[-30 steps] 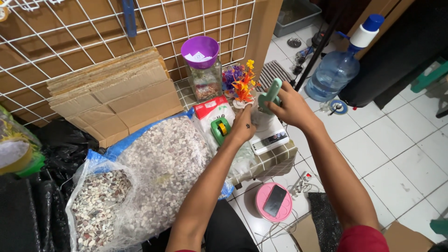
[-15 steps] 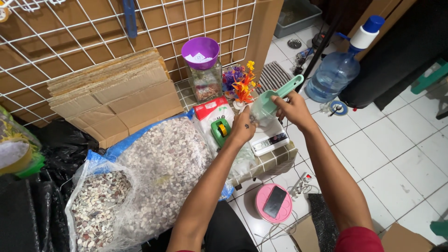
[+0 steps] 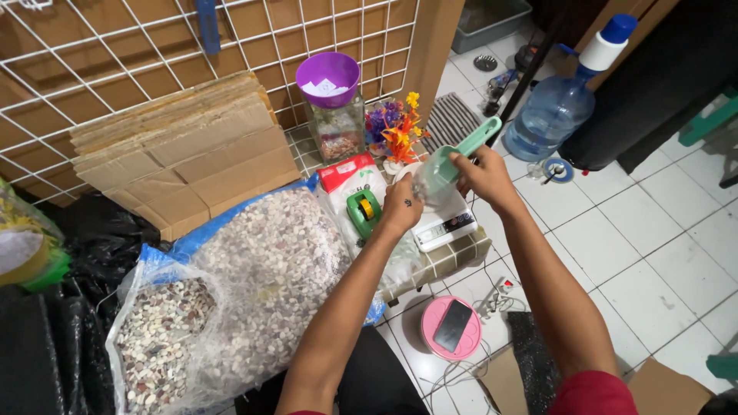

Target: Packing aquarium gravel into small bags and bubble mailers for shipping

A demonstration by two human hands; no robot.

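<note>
White floor tiles [image 3: 615, 230] surround a scale [image 3: 450, 223]. Right hand [image 3: 480, 173] grips the green scoop [image 3: 453, 161], now tilted lower. Left hand [image 3: 401, 206] holds a clear bag [image 3: 427, 184] beneath it.

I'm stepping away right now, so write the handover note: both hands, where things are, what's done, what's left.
Right hand grips the green scoop by its handle, tilted over the white scale.
Left hand holds a small clear bag at the scoop's mouth.
Big open sack of mixed pebbles lies left of the scale.
Done: scoop brought to the bag.
Left: emptying the scoop into the bag; how full the bag is cannot be seen.
</note>
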